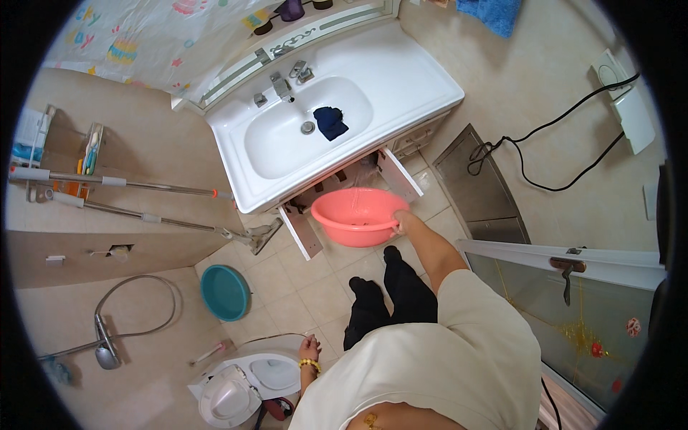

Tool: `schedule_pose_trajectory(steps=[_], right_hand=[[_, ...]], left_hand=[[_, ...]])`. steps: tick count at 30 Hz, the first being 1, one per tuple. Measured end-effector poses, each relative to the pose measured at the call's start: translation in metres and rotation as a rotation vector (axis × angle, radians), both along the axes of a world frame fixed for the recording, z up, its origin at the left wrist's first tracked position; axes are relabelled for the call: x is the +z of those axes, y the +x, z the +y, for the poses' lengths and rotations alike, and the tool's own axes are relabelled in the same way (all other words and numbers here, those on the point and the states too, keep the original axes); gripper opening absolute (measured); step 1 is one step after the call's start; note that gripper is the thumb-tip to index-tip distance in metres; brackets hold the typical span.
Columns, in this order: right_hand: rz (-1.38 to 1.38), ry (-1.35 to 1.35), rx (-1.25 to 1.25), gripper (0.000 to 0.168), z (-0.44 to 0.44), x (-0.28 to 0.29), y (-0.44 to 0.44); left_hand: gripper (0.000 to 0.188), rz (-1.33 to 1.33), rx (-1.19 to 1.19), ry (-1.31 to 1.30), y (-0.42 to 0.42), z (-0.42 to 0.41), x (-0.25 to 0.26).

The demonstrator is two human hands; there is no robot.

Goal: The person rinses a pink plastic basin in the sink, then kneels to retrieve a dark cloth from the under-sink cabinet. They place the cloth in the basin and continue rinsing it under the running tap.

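My right hand [402,222] grips the right rim of a pink plastic basin [357,231]. The basin is tilted a little in front of the vanity's open cabinet, between two white cabinet doors [301,232]. A pattern shows on its floor, too small to make out. Down at my side, my left hand [310,348] hangs with loosely curled fingers and nothing visible in it; a yellow bead bracelet [309,365] circles that wrist. Beyond the basin, a dark blue cloth [330,123] lies crumpled in the white washbasin [274,142], right of the drain [307,127].
A teal basin [226,293] stands on the tiled floor [322,303] to the left. Two long-handled mops [161,219] lean by the left wall. A toilet [231,395] is at lower left, a glazed door [570,301] at right. Black cable [548,121] hangs along the right wall.
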State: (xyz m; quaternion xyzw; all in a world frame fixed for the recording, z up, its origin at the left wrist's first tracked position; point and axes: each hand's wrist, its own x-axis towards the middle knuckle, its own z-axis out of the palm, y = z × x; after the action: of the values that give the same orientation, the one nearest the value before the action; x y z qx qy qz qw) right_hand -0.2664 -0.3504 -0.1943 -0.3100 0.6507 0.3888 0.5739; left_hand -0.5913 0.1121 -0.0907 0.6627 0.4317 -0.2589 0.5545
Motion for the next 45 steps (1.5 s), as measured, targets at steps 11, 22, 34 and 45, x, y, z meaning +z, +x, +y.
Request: schedule_pose_trajectory(steps=[11, 22, 34, 45], right_hand=[[-0.704, -0.079, 0.165, 0.029, -0.005, 0.142, -0.082], [-1.015, 0.188, -0.024, 0.032, 0.017, 0.231, 0.058], [-0.897, 0.169, -0.104, 0.033, 0.099, 0.234, 0.218], [-1.395, -0.349, 0.418, 0.052, -0.012, 0.303, 0.180]], left_hand=[[0.030, 0.303, -0.050, -0.038, -0.069, -0.001, -0.058], [0.033, 0.053, -0.007, 0.014, -0.002, -0.056, -0.022], [0.033, 0.106, 0.101, 0.067, 0.002, -0.076, -0.040], [0.026, -0.233, -0.314, 0.077, 0.186, -0.147, 0.014]])
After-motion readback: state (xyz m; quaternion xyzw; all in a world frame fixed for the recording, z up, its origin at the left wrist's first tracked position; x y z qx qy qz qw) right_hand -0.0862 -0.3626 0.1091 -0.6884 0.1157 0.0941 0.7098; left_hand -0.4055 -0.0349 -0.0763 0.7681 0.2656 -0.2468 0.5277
